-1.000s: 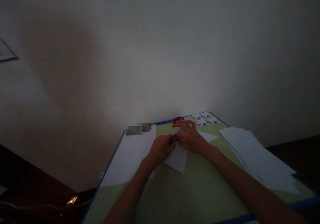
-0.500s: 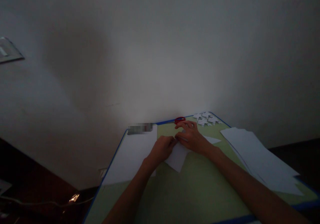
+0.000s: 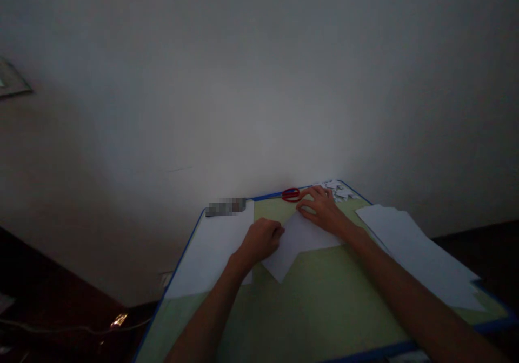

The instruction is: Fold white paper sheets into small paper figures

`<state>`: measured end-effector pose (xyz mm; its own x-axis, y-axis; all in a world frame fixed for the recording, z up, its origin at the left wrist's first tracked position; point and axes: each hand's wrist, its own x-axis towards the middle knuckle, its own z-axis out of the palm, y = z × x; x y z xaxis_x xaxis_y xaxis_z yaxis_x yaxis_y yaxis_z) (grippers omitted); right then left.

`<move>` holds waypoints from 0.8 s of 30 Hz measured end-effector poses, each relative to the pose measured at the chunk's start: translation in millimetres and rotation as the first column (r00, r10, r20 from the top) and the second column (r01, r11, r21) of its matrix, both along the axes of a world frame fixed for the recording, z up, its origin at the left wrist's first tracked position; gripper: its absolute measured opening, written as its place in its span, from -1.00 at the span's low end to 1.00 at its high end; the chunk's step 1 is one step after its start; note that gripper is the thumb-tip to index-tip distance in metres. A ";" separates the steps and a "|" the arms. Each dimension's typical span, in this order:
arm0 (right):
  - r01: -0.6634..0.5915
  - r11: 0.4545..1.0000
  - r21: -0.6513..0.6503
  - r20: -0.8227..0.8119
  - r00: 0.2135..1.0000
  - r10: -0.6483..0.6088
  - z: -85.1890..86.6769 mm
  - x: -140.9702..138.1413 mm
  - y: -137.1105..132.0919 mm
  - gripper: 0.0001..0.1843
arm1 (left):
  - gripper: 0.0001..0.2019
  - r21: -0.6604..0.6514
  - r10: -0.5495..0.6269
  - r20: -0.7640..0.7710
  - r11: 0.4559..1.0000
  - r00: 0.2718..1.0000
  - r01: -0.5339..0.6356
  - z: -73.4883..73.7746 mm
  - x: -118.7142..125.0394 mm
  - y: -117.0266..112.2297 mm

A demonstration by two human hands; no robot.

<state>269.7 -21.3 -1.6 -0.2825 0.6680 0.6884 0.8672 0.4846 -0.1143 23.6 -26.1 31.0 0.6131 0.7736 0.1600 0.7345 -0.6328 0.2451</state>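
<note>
A folded white sheet of paper [image 3: 310,237] lies on the green tabletop between my hands, one corner pointing toward me. My left hand [image 3: 263,239] is closed on its left edge, thumb and fingers pinched together. At the sheet's upper edge is my right hand [image 3: 321,207], its thumb and fingertips bent down onto the paper and its other fingers reaching past it. Just beyond those fingers, by the far edge, rest red-handled scissors [image 3: 291,194]. Whether the right fingers pinch the paper or only press it is hard to see.
White cut-out paper shapes [image 3: 338,190] lie in the far right corner. A stack of white sheets [image 3: 417,255] spreads along the right side. Another white sheet [image 3: 203,260] lies at left, with a blurred-out object [image 3: 225,207] at its top. A wall [image 3: 259,93] stands behind the table.
My right hand has moved right and away from my left hand along the paper's upper edge. More of the folded sheet now shows between them, and it has turned slightly.
</note>
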 end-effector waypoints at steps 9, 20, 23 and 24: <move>0.141 0.987 -0.077 -0.487 0.858 -0.160 -1.4 23.4 12.0 -0.86 | -0.70 -0.051 0.004 0.087 0.999 0.996 0.000 -0.8 -5.8 8.1; -0.243 0.942 -0.233 -0.605 0.794 0.056 -2.3 -16.9 9.4 -0.67 | -0.67 -0.288 -0.006 0.302 0.953 0.953 0.097 1.0 -8.4 13.3; -0.280 0.929 -0.242 -0.598 0.797 0.084 3.5 -21.8 4.8 -0.67 | -0.64 -0.351 0.020 0.373 0.929 0.927 0.121 0.8 -9.3 14.1; -0.288 0.926 -0.244 -0.596 0.798 0.091 5.3 -22.6 3.5 -0.68 | -0.62 -0.369 0.031 0.390 0.921 0.920 0.125 0.5 -9.7 14.7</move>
